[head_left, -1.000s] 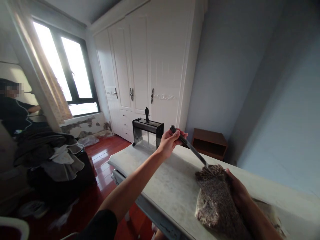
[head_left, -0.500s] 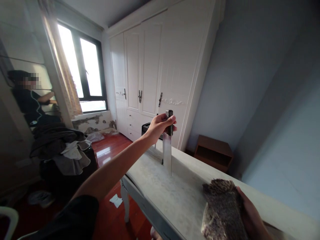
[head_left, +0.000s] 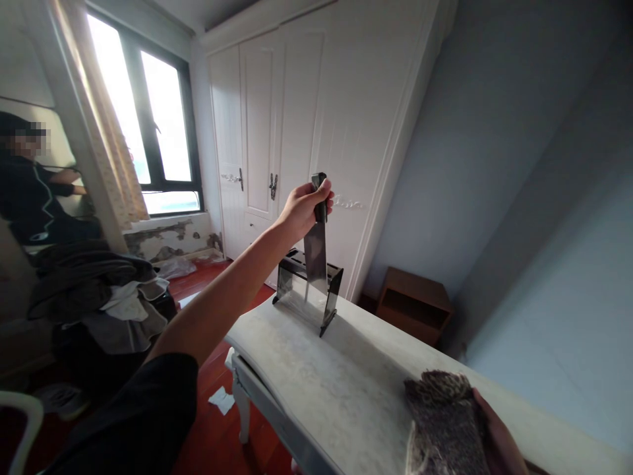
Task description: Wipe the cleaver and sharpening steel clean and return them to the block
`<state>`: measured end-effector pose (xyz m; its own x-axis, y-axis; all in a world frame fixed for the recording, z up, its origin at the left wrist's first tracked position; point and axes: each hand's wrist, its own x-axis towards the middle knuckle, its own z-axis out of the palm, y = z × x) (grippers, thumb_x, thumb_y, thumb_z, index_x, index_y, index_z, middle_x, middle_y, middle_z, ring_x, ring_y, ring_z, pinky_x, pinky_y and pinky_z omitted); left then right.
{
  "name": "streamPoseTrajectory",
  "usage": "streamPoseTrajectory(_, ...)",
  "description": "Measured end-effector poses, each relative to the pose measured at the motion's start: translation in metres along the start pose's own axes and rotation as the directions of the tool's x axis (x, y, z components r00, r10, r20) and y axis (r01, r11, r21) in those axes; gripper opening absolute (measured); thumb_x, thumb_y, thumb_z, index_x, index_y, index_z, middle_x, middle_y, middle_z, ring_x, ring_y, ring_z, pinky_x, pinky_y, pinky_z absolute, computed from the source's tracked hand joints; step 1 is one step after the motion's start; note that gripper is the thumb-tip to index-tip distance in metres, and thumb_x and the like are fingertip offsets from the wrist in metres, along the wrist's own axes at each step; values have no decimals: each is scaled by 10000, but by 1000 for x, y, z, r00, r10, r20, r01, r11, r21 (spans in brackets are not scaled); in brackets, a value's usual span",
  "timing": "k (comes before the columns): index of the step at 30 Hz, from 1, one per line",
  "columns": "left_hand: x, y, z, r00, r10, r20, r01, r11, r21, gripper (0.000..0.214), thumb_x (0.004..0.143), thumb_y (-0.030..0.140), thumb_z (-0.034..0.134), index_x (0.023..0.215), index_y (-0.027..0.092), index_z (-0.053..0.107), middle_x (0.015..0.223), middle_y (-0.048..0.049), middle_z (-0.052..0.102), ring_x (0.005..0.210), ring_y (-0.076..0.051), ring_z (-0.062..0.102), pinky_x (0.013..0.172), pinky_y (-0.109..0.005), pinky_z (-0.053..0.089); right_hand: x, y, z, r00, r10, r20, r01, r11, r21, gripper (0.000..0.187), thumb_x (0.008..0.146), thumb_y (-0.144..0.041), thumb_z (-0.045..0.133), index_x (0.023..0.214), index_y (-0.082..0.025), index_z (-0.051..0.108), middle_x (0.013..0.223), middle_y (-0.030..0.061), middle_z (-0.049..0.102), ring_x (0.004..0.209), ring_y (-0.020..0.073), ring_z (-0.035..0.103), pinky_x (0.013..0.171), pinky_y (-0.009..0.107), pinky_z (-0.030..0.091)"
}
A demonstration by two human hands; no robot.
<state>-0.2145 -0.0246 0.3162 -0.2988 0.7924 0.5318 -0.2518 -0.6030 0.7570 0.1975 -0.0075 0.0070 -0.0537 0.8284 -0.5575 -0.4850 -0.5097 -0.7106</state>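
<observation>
My left hand (head_left: 302,210) is closed round the dark handle of a broad-bladed knife (head_left: 316,254), held upright with the blade pointing down. The blade hangs over the top of a dark knife block (head_left: 291,290) with clear sides, standing at the far end of the pale marble-topped table (head_left: 326,389). My right hand (head_left: 502,439) rests on the table at lower right, its fingers behind a speckled brown cloth (head_left: 445,425) that it holds or presses. The right hand's fingers are mostly hidden by the cloth.
A white wardrobe (head_left: 297,132) stands behind the table, with a small wooden nightstand (head_left: 413,303) against the grey wall. At left are a window (head_left: 143,119), a heap of clothes (head_left: 99,290) and another person (head_left: 30,191). The floor is red wood.
My left hand has lifted the knife off the cloth, turned it blade-down and carried it to the knife block. The right hand has stayed on the cloth.
</observation>
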Motion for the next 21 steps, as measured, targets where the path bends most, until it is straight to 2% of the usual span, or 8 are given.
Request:
streamPoseTrajectory(8, 29, 11, 16, 998, 53, 42, -57, 995, 76, 178, 852, 230, 651, 746, 166, 523, 683, 0, 544, 596, -67, 533, 610, -219, 467, -2, 1, 3, 1000, -9, 0, 9, 999, -32, 492, 726, -311, 689, 1197, -176, 637, 919, 47, 766, 859, 280, 727, 813, 381, 588)
streamPoseTrajectory(16, 48, -2, 25, 998, 51, 24, -54, 985, 161, 144, 841, 203, 657, 820, 178, 517, 667, 23, 525, 601, -67, 533, 616, -210, 458, -7, 2, 8, 1000, 11, -10, -12, 999, -48, 504, 746, -372, 679, 1216, -200, 619, 950, 54, 763, 870, 280, 726, 813, 384, 589)
streamPoseTrajectory(21, 46, -11, 29, 997, 81, -17, -74, 969, 234, 188, 832, 225, 674, 832, 187, 490, 645, 43, 517, 558, -54, 514, 584, -195, 430, -8, 3, 10, 1000, 3, -22, -3, 1000, -7, 567, 717, -350, 721, 1255, -228, 590, 960, 47, 762, 880, 276, 725, 811, 374, 588)
